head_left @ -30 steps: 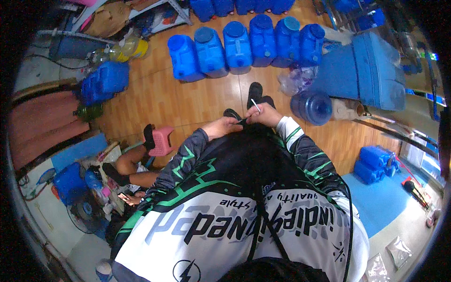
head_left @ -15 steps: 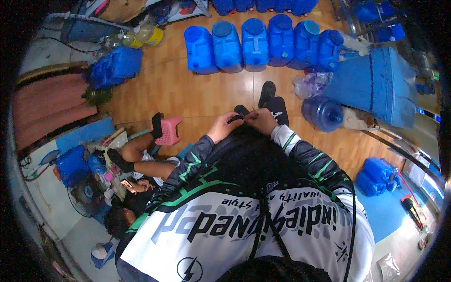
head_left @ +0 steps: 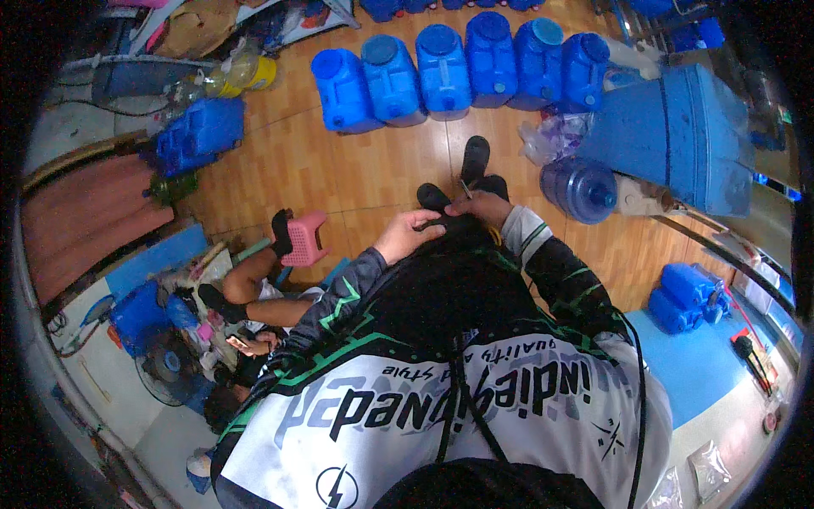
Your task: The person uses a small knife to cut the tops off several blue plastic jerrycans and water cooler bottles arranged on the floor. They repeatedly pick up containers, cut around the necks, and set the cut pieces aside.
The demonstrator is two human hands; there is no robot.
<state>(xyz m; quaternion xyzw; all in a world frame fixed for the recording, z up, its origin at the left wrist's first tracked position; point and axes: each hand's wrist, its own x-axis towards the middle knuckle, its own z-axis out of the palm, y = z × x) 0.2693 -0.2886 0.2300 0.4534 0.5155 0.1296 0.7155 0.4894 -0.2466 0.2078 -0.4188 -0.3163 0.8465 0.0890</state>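
My left hand (head_left: 407, 237) is over my lap, thumb and fingers closed about a small black thing that blends into the dark clothing beneath. My right hand (head_left: 482, 208) is just to its right, fingers closed round a slim tool (head_left: 465, 188) whose thin, greyish tip sticks out beyond the knuckles. Most of that tool is hidden in the grip, so its kind does not show. The two hands are close together but apart. A small yellow bit (head_left: 495, 238) shows below my right wrist.
Blue water jugs (head_left: 443, 72) stand in a row ahead. A round clear-blue bottle (head_left: 585, 191) and large blue bin (head_left: 670, 140) are at right. To the left, another person holding a phone (head_left: 238, 343) has a foot by a pink stool (head_left: 306, 239); a fan (head_left: 171, 363) stands nearby.
My hands have drawn apart from being nearly touching; the right has moved slightly down, the left a little lower. The view has shifted slightly.
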